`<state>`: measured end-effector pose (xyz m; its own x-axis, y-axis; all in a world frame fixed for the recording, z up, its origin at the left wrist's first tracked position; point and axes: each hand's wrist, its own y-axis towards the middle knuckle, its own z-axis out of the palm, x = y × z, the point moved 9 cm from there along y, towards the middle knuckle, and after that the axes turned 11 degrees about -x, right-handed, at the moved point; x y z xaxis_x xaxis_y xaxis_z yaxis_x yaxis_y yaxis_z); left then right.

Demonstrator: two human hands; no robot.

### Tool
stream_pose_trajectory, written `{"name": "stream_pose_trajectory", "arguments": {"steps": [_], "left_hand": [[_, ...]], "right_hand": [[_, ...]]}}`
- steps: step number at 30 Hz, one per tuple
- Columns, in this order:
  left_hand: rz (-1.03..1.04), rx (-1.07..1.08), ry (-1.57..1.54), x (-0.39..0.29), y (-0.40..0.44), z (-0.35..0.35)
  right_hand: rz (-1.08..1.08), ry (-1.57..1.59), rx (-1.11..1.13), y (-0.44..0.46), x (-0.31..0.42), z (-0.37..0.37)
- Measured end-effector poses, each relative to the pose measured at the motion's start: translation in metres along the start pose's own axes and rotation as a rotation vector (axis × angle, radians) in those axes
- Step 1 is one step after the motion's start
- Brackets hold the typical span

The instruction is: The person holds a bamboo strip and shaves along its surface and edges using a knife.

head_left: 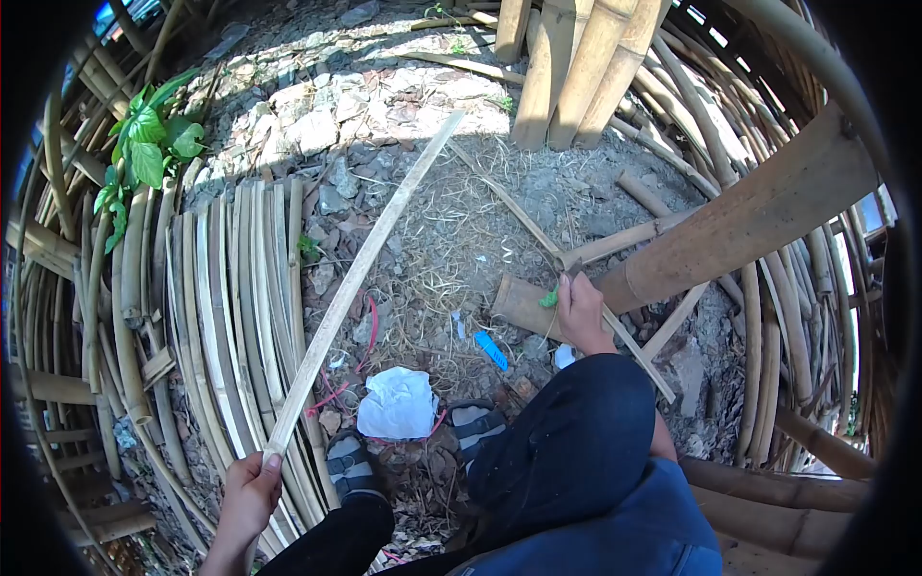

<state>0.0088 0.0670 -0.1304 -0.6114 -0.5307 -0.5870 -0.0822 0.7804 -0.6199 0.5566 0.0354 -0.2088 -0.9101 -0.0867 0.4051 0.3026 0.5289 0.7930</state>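
Note:
My left hand (252, 494), low on the left, grips the near end of a long flat bamboo strip (360, 278). The strip slants up and away over the ground, its far end near the top middle. My right hand (583, 312) is closed beside my right knee, next to a thick bamboo pole (749, 211) that leans in from the right. A thin bamboo stick (504, 197) runs diagonally and passes at or behind this hand. Something small and dark shows at the fingertips, but what the fingers hold is not clear.
Many split bamboo strips (226, 307) lie side by side on the left. Upright bamboo poles (586, 72) stand at the back. A white crumpled sheet (398, 403), a blue object (491, 351) and pink string (371, 331) lie on the shaving-strewn ground near my sandals.

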Motion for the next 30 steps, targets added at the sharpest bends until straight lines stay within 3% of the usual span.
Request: {"name": "stream_pose_trajectory", "arguments": {"steps": [3, 5, 9, 11, 14, 17, 20, 22, 23, 26, 27, 29, 30], "left_hand": [[-0.015, 0.019, -0.061, 0.008, -0.008, 0.003], [-0.003, 0.026, -0.047, 0.007, -0.005, 0.003], [-0.021, 0.039, -0.023, 0.006, -0.008, 0.005], [-0.014, 0.045, -0.026, 0.009, -0.011, 0.005], [-0.013, 0.004, -0.001, 0.004, -0.014, -0.001], [0.029, 0.017, -0.031, 0.004, -0.016, -0.006], [0.108, -0.027, -0.033, 0.000, -0.015, -0.012], [0.151, -0.023, -0.050, -0.012, -0.023, -0.015], [0.204, -0.049, -0.031, -0.019, -0.025, -0.018], [0.337, -0.107, 0.027, -0.043, -0.034, -0.031], [0.375, -0.115, 0.086, -0.052, -0.037, -0.033], [0.419, -0.131, 0.140, -0.070, -0.045, -0.039], [0.443, -0.152, 0.179, -0.081, -0.052, -0.043]], "right_hand": [[0.147, -0.069, -0.001, 0.048, 0.021, -0.041], [-0.013, 0.029, -0.124, 0.095, 0.061, -0.066], [0.003, 0.133, -0.209, 0.068, 0.072, -0.072], [-0.040, -0.116, 0.184, 0.005, 0.044, -0.007], [0.030, -0.037, 0.108, -0.007, 0.026, -0.008], [0.112, 0.003, 0.117, 0.055, 0.050, -0.029], [-0.057, 0.161, -0.036, 0.127, 0.105, -0.043], [0.532, 0.803, -0.143, 0.148, 0.093, -0.037], [0.513, 0.824, -0.141, 0.166, 0.114, -0.041], [1.069, 1.373, 0.015, 0.186, 0.165, -0.013], [1.049, 1.389, 0.024, 0.199, 0.175, -0.015], [1.329, 1.462, 0.581, 0.198, 0.217, 0.011], [1.380, 1.397, 0.606, 0.213, 0.238, 0.004]]}}
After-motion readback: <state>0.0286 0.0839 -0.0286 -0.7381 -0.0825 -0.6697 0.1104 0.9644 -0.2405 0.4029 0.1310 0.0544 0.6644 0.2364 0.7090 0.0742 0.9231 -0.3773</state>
